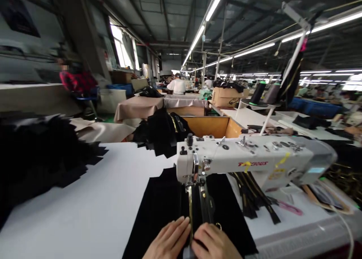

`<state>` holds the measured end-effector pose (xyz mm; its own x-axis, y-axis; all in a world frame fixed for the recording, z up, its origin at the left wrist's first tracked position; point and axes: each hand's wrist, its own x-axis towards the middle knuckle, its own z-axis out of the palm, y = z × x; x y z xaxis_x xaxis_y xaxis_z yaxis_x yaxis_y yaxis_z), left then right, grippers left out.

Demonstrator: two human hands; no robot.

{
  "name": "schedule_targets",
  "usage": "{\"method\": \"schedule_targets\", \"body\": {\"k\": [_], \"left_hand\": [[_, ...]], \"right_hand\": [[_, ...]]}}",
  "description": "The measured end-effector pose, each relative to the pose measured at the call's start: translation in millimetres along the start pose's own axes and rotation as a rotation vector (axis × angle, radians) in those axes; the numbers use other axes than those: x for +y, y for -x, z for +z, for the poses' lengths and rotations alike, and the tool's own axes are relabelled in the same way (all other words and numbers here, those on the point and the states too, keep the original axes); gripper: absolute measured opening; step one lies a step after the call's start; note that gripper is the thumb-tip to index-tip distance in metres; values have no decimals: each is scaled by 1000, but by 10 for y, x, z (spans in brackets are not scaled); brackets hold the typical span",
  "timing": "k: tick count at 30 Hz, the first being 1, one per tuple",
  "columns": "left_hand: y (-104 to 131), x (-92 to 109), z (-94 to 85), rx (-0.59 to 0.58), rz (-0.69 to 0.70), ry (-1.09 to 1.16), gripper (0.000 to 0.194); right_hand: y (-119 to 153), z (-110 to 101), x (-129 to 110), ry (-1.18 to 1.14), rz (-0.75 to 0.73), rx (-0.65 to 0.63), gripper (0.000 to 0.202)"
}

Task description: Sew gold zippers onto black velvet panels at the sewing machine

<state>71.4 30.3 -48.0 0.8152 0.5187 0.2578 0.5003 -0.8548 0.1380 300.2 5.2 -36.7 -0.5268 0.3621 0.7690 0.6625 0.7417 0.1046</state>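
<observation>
Under the needle of a white sewing machine (226,157) lies a black fabric piece (161,198), with a gold-edged zipper (190,206) running toward the presser foot. My left hand (171,238) rests flat on the fabric, its fingers stretched out along the zipper's left side. Just right of the zipper, my right hand (213,242) has curled fingers pressed at the strip; exactly what they pinch is hidden. A gold ring-shaped piece (218,226) shows beside that hand.
Black fabric pieces (42,153) are piled at the left on the white table (93,198); another black pile (161,130) lies behind the machine. Zipper strips (254,195), pink-handled scissors (290,207) and a phone-like object (328,195) are at the right. People sit farther back.
</observation>
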Motion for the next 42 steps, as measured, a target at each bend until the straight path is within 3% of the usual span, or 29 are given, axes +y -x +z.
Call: {"method": "schedule_targets", "body": {"k": [2,5,13,16,19,23,28,35,42], "left_hand": [[-63,46,-26,-123,-72,68,106],[-116,95,-66,-240,-122,126,99],[-164,119,-200,-265,-99,125,80],[-238,152,-280,-307,-134,89,85],[-308,166,-377,-284,-169,57,98],[-381,118,-439,-239,-198,57,98],[-479,5,-438,-219,-194,73,93],[-572,-165,-381,-75,-150,73,90],[-600,-243,-368,-102,-200,98,90]], "right_hand": [[-16,-75,-1,-41,24,-19,23],[-31,-106,-17,-67,78,-29,25],[-14,-49,13,-61,82,-60,20],[-13,-46,70,-105,87,-145,15],[-51,-66,131,-167,142,-277,22],[-136,-104,190,-264,235,-376,25],[-226,-90,268,-319,280,-393,25],[-318,-8,422,-277,261,-396,25],[-333,49,505,-267,255,-359,29]]}}
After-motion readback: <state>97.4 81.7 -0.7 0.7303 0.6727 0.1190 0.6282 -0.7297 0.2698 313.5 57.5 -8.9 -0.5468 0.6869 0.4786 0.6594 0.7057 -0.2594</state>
